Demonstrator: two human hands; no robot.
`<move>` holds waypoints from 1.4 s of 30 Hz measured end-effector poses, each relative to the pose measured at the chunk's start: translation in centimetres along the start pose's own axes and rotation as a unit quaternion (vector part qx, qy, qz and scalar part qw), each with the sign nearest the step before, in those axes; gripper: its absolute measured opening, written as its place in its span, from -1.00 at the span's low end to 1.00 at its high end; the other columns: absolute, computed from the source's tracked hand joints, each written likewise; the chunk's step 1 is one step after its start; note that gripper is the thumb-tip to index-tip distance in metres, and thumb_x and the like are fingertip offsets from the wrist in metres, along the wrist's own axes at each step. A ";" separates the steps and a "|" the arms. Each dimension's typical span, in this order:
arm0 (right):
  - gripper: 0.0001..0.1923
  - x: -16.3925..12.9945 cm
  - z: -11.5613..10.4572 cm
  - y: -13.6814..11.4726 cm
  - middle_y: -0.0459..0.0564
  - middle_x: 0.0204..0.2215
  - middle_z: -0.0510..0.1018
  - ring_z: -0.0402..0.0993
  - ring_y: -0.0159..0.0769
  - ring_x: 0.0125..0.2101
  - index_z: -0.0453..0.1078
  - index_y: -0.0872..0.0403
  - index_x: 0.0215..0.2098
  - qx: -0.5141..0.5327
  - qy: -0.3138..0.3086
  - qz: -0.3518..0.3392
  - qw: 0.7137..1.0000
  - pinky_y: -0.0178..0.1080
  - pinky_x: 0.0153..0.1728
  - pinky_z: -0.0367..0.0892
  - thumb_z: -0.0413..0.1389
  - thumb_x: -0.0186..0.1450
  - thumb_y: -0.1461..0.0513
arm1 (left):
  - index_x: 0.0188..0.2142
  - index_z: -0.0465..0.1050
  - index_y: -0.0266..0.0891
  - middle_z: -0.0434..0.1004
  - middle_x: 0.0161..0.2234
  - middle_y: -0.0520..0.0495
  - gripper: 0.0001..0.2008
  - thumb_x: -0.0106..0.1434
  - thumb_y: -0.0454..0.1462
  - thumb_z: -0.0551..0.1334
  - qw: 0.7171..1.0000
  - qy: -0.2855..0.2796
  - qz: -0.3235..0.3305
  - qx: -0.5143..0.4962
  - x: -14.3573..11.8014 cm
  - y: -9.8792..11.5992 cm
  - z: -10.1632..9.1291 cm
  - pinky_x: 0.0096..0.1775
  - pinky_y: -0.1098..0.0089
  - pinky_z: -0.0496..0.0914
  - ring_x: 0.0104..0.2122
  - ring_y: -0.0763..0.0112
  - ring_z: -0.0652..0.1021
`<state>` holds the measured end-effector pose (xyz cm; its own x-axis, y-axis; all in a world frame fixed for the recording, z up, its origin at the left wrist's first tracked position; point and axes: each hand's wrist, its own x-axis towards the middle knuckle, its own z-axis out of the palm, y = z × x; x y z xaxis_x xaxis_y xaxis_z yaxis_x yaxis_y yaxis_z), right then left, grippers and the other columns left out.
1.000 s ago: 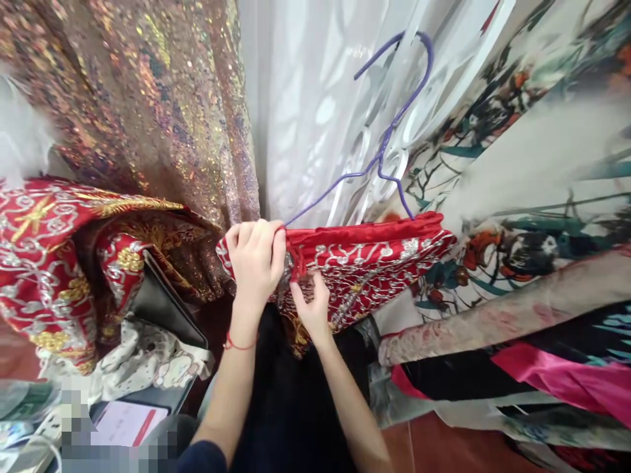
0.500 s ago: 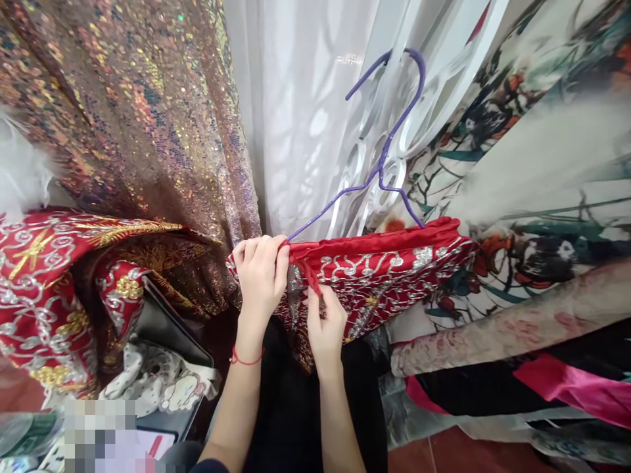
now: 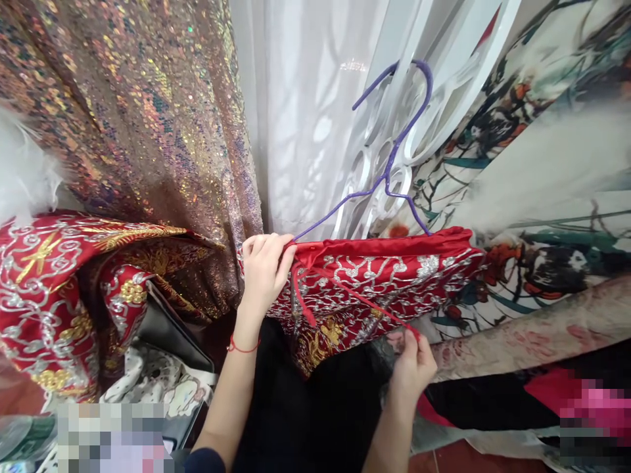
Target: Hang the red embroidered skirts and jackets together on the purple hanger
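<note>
A red garment (image 3: 414, 276) with silver and gold embroidery hangs on a purple hanger (image 3: 389, 172), its red waistband along the top. My left hand (image 3: 266, 266) is closed over the left end of the waistband, where the hanger's arm meets the cloth. Pinched in my right hand (image 3: 414, 364) is the end of a thin red drawstring (image 3: 362, 297), pulled taut down and to the right across the embroidery. A shorter red string end (image 3: 304, 309) dangles loose below my left hand.
Another red embroidered garment (image 3: 44, 282) lies at left, by a black case (image 3: 175, 328) and a dotted white cloth (image 3: 142, 368). A sequined curtain (image 3: 162, 118) hangs behind. White openwork furniture (image 3: 434, 118) and flower-patterned fabric (image 3: 557, 263) stand at right.
My right hand has moved right and slightly down, drawing the red drawstring out straight. The bunched string near the waistband has come apart into two ends. My left hand keeps its hold.
</note>
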<state>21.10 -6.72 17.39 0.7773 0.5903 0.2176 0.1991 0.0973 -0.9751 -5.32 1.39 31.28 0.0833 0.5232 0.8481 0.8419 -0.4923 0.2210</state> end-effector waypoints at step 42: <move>-0.42 -7.9 6.6 -9.5 -0.31 -0.84 0.02 -0.07 -0.57 -0.79 0.06 0.03 -0.72 0.337 -0.657 0.155 0.656 -0.38 -0.70 -0.17 0.24 0.24 0.00 | 0.06 0.37 -0.26 0.53 -0.09 -0.17 -0.63 0.28 -0.33 0.05 0.995 -0.100 -0.009 -0.013 -0.4 1.2 -3.1 0.09 0.13 0.18 -0.04 0.15 0.43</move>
<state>9.11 -7.02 24.67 -0.5569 0.8030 0.2122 -0.5008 -0.1209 -0.8571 -6.06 -1.59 32.69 0.1753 0.6583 0.7321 0.8300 -0.4988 0.2497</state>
